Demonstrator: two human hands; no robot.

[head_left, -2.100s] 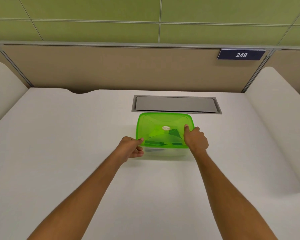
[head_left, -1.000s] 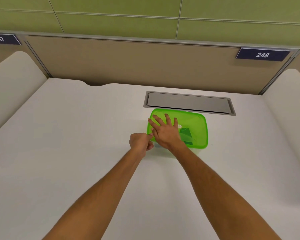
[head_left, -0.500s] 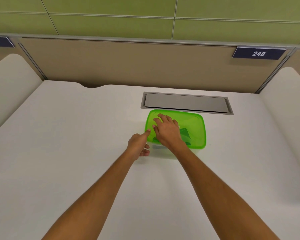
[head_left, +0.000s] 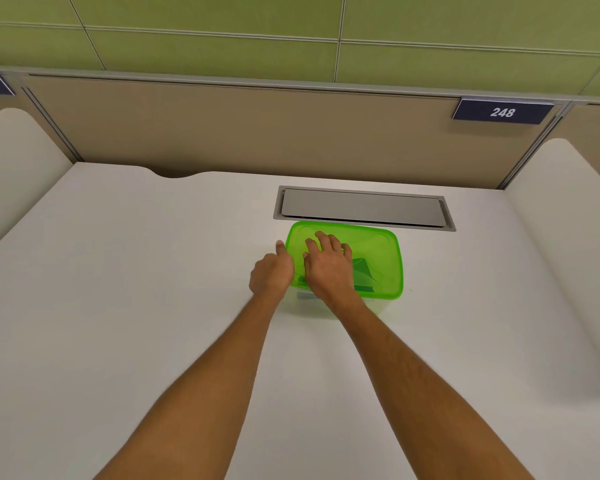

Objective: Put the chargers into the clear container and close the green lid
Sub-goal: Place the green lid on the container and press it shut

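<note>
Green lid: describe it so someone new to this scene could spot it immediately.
On the white desk, find the grey metal hatch set into the surface near the back. Directly in front sits the green lid, with the right hand flat on it. It is the only translucent bright-green rectangle on the desk.

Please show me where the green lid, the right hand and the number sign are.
green lid [head_left: 381, 258], head view, bare right part of its top.
right hand [head_left: 329, 268], head view, back of the hand.
number sign [head_left: 502, 112], head view, its digits.

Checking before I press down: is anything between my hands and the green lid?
Nothing visible. The right hand already lies flat on the green lid, and the left hand is at its left edge. The lid sits on the clear container.
</note>
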